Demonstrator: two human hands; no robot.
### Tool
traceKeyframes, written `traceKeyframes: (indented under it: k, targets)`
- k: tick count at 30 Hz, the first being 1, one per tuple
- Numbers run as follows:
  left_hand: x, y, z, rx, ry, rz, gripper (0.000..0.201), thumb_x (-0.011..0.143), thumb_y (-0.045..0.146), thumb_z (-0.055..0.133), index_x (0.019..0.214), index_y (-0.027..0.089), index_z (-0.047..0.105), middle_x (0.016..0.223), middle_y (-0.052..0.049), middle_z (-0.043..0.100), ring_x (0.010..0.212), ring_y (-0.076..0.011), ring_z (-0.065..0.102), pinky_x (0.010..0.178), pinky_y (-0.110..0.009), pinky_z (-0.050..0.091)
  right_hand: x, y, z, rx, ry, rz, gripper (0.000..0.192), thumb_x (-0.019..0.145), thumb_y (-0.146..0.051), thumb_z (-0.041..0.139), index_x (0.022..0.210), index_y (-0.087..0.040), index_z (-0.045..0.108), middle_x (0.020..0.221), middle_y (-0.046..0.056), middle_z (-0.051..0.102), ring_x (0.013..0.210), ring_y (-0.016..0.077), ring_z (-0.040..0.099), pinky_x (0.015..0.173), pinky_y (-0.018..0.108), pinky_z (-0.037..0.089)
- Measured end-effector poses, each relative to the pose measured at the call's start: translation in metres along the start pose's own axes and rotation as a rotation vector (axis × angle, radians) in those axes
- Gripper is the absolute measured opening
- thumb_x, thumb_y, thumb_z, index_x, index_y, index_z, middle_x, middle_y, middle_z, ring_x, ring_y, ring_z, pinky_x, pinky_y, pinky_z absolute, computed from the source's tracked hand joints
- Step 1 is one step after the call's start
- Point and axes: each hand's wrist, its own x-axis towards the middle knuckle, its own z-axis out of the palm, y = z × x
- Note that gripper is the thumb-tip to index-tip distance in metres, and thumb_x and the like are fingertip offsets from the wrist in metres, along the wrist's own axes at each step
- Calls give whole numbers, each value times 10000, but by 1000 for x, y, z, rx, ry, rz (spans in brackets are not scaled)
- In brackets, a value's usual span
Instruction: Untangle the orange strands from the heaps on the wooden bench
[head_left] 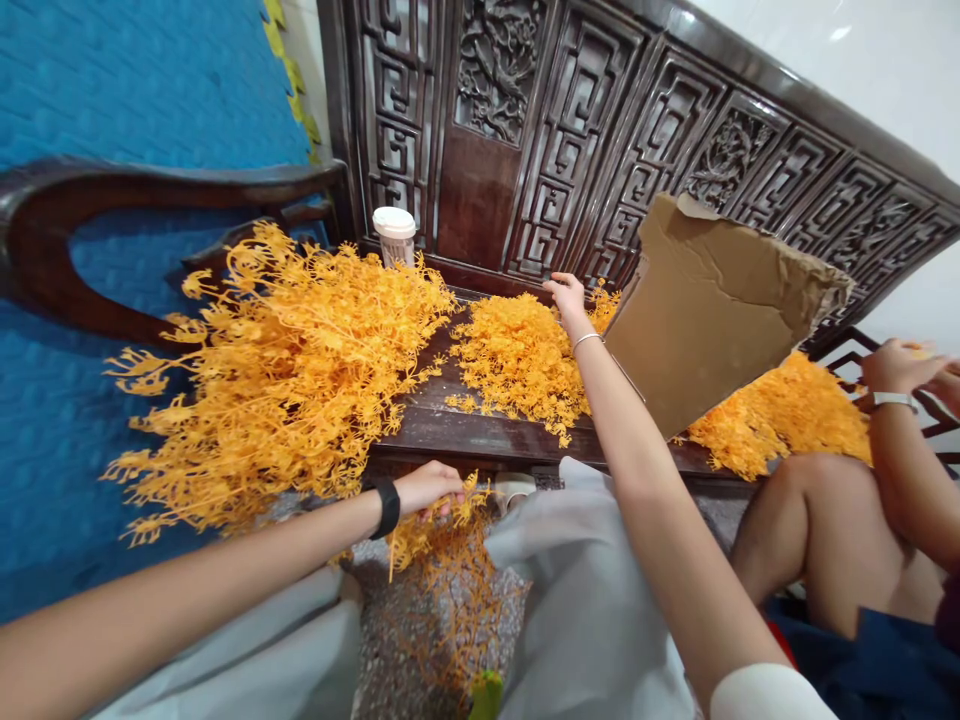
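Note:
My left hand, with a black band at the wrist, is closed around an orange plastic flower sprig above the floor between my knees. My right hand is stretched over the back of a low pile of loose orange flower pieces on the dark wooden bench. Its fingers are extended and I see nothing between them. To the left, a big heap of branched orange sprigs spreads over the bench end and hangs past its edge.
A cardboard sheet stands tilted right of my right forearm. Beyond it lies another orange pile, beside a co-worker's hands and bare knee. A white-lidded container stands by the carved backrest. Orange stems litter the speckled floor.

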Motion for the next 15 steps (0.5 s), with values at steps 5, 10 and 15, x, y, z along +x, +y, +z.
traceKeyframes:
  k: [5, 10, 15]
  targets:
    - [1, 0, 0, 1, -5, -2, 217, 608, 373, 521, 580, 158, 524, 367, 54, 451, 323, -68, 317, 344, -207, 272, -1, 4, 3, -52, -101, -70, 297, 676, -269, 570, 930, -117, 587, 908, 48, 610, 856, 134, 564, 846, 289, 426]
    - [-2, 1, -1, -5, -8, -5, 223, 610, 379, 534, 577, 159, 517, 369, 55, 452, 326, -65, 317, 350, -204, 269, -12, 10, 1, -214, -282, -322, 318, 722, -232, 532, 1015, -120, 588, 1066, 74, 596, 998, 146, 529, 912, 275, 387]
    - [0, 3, 0, 3, -9, -5, 240, 602, 394, 540, 568, 157, 515, 370, 52, 457, 317, -62, 317, 348, -208, 271, -30, 32, 1, -713, -561, -409, 251, 660, -133, 566, 905, -137, 622, 1010, 65, 595, 905, 165, 539, 852, 283, 409]
